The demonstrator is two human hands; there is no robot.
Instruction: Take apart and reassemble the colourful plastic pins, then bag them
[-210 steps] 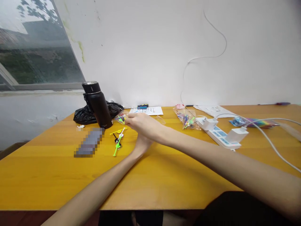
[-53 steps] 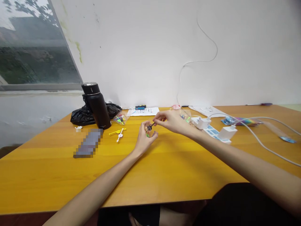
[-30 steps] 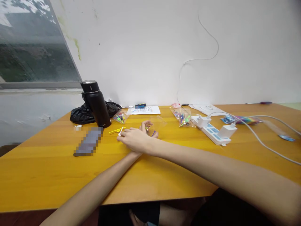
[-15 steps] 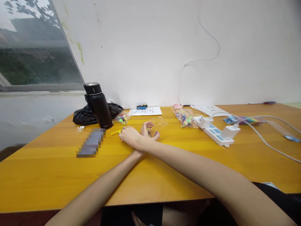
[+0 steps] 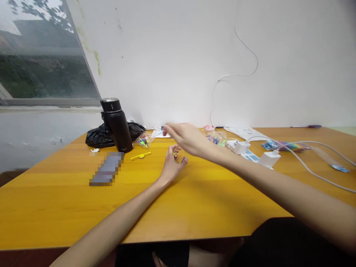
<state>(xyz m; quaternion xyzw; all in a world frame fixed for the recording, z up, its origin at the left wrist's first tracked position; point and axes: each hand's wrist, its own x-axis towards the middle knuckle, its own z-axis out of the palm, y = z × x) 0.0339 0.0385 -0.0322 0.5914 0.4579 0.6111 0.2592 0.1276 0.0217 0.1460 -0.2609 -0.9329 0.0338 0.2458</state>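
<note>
My left hand (image 5: 170, 165) rests on the table with its fingers curled around small coloured pieces (image 5: 175, 157), which look bagged in clear plastic. My right hand (image 5: 185, 138) is raised just above and beyond it, knuckles up and fingers pointing left. Its fingertips are blurred and bent, so whether they hold anything is unclear. To the left of my left hand, a thin yellow plastic stick with a rounded middle (image 5: 141, 155) lies flat on the table, touched by neither hand.
A black flask (image 5: 118, 128) stands at the left before a black plastic bag (image 5: 97, 138), with a blurred-out flat object (image 5: 107, 168) nearby. Clear bags of coloured pieces (image 5: 144, 141) lie behind. At right are a power strip (image 5: 251, 155) with white plugs, cables and colourful packets (image 5: 294, 146).
My right hand has let go of the yellow stick, lifted and moved right, uncrossing from my left wrist. The stick now lies on the table. My left hand has hardly moved.
</note>
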